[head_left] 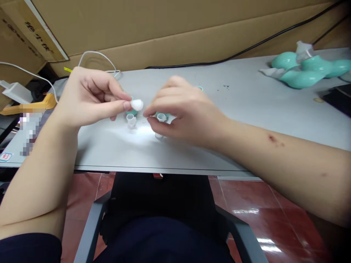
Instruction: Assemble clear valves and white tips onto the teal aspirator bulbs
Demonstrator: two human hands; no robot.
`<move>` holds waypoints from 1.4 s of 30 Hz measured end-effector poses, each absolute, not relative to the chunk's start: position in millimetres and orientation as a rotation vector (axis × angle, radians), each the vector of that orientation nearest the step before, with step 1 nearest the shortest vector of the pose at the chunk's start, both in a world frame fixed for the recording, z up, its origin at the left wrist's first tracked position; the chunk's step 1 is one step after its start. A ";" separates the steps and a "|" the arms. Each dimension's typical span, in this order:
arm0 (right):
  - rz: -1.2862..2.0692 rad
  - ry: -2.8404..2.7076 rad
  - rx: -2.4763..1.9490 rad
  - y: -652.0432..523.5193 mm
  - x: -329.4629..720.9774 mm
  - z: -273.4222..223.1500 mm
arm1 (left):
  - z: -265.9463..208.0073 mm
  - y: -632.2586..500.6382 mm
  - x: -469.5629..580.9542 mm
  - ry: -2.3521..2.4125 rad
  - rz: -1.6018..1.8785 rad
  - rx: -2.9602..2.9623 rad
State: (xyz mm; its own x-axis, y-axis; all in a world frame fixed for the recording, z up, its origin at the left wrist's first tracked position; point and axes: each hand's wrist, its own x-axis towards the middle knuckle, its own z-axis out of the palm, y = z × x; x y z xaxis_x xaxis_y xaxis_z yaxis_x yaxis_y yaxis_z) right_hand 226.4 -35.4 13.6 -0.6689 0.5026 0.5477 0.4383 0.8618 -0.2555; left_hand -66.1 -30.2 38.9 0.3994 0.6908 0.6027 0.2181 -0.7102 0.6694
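My left hand (93,96) is raised over the table, thumb and fingertips closed on a small white plastic piece (137,105). Close by on its right, my right hand (186,109) has thumb and index fingertips nearly together; whether anything tiny is between them is too blurred to see. Below the white piece stands a small white cup-shaped part (131,120), with a teal part (132,113) just behind it. A second white cup-shaped part (161,117) shows partly behind my right thumb. Between the cups lies a tiny clear ring (144,121).
Several glossy teal rounded pieces (304,71) with clear wrapping lie at the table's back right. A black cable (197,64) runs along the cardboard wall (175,29). On the left are a white charger (17,92) and a yellow object (49,103). The grey table's (123,159) front edge is near.
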 end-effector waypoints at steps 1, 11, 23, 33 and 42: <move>0.175 -2.333 -0.679 -33.3 229.2 13.7 | 33.1 -27.6 -61.8 0.736 1.349 2.132; 0.707 -1.723 -0.630 -30.3 225.2 20.2 | 15.0 -27.0 -32.7 0.911 1.263 1.994; 0.887 -1.655 -0.639 -23.3 226.2 15.2 | 3.5 -20.4 -30.2 1.071 1.330 1.934; 0.915 -1.645 -0.566 -17.3 224.4 11.3 | 0.8 -17.8 -29.1 1.033 1.314 1.954; 0.971 -1.664 -0.453 -19.1 227.2 15.5 | -5.2 -10.9 -33.8 0.876 1.364 2.033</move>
State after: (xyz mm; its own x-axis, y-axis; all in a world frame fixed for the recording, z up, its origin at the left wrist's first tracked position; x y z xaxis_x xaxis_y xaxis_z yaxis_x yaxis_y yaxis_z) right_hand 227.2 -19.1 15.5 -0.3238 0.7193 0.6147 -0.1817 0.5903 -0.7865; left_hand -33.8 -10.9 -5.2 0.2781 0.7596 0.5879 0.2185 -0.6460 0.7314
